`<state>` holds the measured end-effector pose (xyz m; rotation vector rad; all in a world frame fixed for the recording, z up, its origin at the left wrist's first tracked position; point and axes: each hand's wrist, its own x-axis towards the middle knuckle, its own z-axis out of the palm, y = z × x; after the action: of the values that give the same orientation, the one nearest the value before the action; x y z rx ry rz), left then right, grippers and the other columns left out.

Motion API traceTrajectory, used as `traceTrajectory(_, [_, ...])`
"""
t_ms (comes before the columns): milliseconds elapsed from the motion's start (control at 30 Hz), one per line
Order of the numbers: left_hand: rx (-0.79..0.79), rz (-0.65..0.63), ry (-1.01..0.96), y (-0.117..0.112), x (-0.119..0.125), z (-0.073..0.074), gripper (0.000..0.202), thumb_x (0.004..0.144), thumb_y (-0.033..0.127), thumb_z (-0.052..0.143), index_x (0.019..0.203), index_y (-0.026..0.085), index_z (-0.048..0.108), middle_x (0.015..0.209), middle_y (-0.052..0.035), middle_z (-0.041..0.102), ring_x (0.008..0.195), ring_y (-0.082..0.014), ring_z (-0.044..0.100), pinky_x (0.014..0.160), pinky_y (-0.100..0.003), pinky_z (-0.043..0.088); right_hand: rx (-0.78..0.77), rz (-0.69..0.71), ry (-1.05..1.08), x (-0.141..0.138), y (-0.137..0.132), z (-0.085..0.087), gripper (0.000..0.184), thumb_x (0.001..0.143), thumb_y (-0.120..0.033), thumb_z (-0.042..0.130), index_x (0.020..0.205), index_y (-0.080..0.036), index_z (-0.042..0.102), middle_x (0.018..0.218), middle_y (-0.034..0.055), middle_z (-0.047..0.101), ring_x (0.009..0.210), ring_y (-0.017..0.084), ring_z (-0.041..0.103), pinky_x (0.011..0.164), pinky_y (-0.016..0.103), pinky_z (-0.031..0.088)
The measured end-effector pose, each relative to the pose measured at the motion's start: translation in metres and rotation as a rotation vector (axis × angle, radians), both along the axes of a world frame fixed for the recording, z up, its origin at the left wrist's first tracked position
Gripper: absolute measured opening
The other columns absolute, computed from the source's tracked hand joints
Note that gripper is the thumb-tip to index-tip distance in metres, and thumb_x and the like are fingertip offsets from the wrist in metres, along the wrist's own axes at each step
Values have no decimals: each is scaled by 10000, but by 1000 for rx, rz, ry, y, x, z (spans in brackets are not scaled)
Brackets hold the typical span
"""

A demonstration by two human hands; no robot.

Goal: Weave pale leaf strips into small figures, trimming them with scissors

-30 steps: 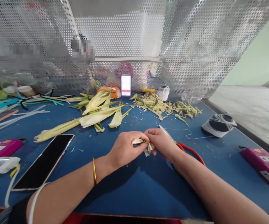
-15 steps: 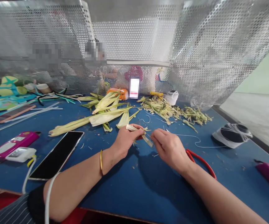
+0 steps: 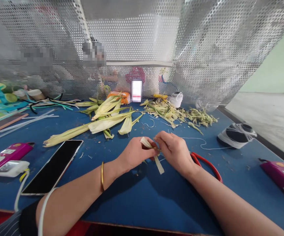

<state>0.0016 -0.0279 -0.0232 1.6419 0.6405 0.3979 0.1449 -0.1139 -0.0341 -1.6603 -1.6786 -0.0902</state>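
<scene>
Above the near middle of the blue table, my left hand (image 3: 140, 152) pinches a small bundle of pale corn husk (image 3: 159, 165), one flat end hanging below the fingers. My right hand (image 3: 172, 149) is closed right beside it, fingertips bent at the husk, where a white thread (image 3: 193, 138) leads in from the right. The exact grip on the thread is partly hidden. That thread runs back to a spool wound on a dark core (image 3: 236, 136). Under my right wrist lie red looped handles (image 3: 212, 167); the rest of that tool is covered.
Corn husks (image 3: 109, 121) lie ahead, with a pile of husk scraps (image 3: 167, 111) to their right. A dark-screened phone (image 3: 54, 167) and a magenta device (image 3: 7, 157) lie at left, another magenta device (image 3: 281, 177) at right. A perforated metal screen (image 3: 132, 36) stands behind.
My hands have come closer together, the right one meeting the husk. The husk's lower end now hangs more steeply. The whole view has shifted slightly, moving the table items leftward.
</scene>
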Motion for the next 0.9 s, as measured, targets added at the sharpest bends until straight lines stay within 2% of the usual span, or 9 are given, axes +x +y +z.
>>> traceTrajectory(133, [316,51,45,-1,-2,2,167,677,200,702,736,195,546,611,52,578,579,-110,516,555,-227,393,-181,-44,353,-3,2,3,273,913,-305,479,667,-216,560,564,-18,600,541,126,507,550,241,346])
traceTrajectory(233, [503,27,27,-3,-4,4,172,699,173,685,774,200,533,654,61,586,593,-102,516,578,-222,391,-283,-41,649,-3,6,3,289,839,-345,538,582,-212,538,482,-32,558,481,111,480,514,230,365])
traceTrajectory(333, [537,-38,-45,-5,-5,5,175,726,120,654,872,197,594,780,37,685,695,-113,608,675,-223,438,-396,3,942,-2,9,0,238,736,-366,614,572,-210,538,425,-55,499,406,99,452,456,224,377])
traceTrajectory(433, [498,-18,-60,-5,-6,7,141,763,136,639,881,194,691,838,7,734,734,-125,636,689,-222,450,-465,52,1082,0,12,-4,239,663,-394,673,578,-202,560,417,-66,466,386,88,424,419,218,369])
traceTrajectory(567, [414,96,-40,-2,-6,9,90,773,213,664,808,179,740,700,6,700,618,-111,570,582,-211,413,-442,86,1014,3,13,-9,224,696,-373,650,595,-190,568,473,-62,476,421,77,403,430,208,332])
traceTrajectory(667, [293,215,-47,3,-4,9,104,765,247,680,795,164,735,620,18,654,553,-98,522,521,-203,379,-352,41,745,1,9,-8,268,815,-368,575,611,-197,538,501,-52,479,473,92,414,470,218,309])
traceTrajectory(767, [167,339,-55,8,-2,7,120,753,234,686,826,154,736,638,8,668,567,-104,549,524,-203,393,-189,-31,426,-3,3,-3,319,905,-357,524,626,-202,515,547,-38,484,541,110,426,511,231,305])
traceTrajectory(833, [111,375,-54,10,-1,6,122,740,223,697,827,147,735,647,0,678,587,-111,574,539,-207,408,-91,-16,304,-6,0,0,287,941,-328,507,687,-203,554,612,-23,532,585,119,467,555,233,341])
traceTrajectory(900, [86,357,-37,11,0,5,117,737,225,704,813,141,731,616,1,663,586,-116,581,548,-211,413,-13,19,190,-6,-2,1,254,970,-297,480,769,-204,604,700,4,585,637,130,521,604,238,377])
